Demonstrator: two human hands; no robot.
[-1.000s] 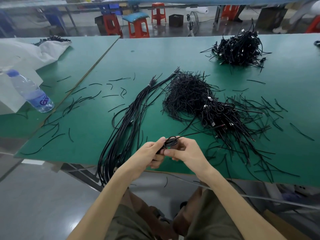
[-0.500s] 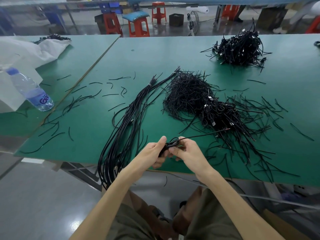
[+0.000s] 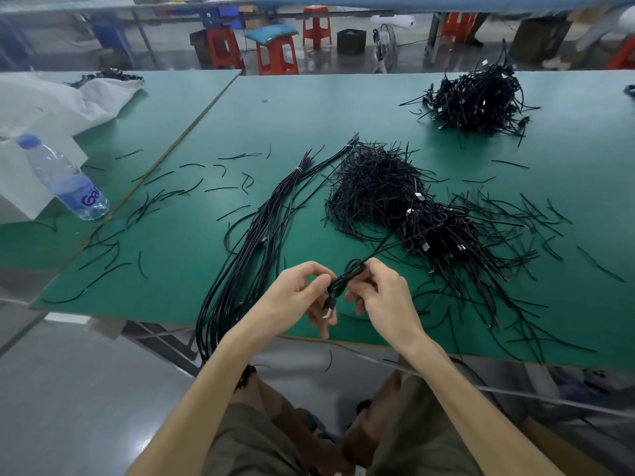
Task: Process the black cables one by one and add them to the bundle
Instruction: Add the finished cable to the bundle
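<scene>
A coiled black cable [image 3: 344, 280] with a USB plug hanging at its lower end sits between my hands over the table's near edge. My left hand [image 3: 298, 294] pinches its lower part and my right hand [image 3: 382, 293] grips its upper loop, from which a thin black tie strand runs up to the right. The bundle of long straightened black cables [image 3: 261, 231] lies just left of my hands, tied near its far end and drooping over the table edge. A heap of coiled black cables [image 3: 436, 231] lies to the right.
A pile of black ties [image 3: 372, 185] sits behind the heap, and cut tie pieces are scattered across the green table [image 3: 309, 111]. Another cable heap [image 3: 479, 97] lies far right. A water bottle [image 3: 65, 178] and white bags [image 3: 51, 101] are on the left table.
My hands have parted slightly and the coiled cable has turned more upright, with its plug now hanging down between them. The tie strand has loosened from the coil.
</scene>
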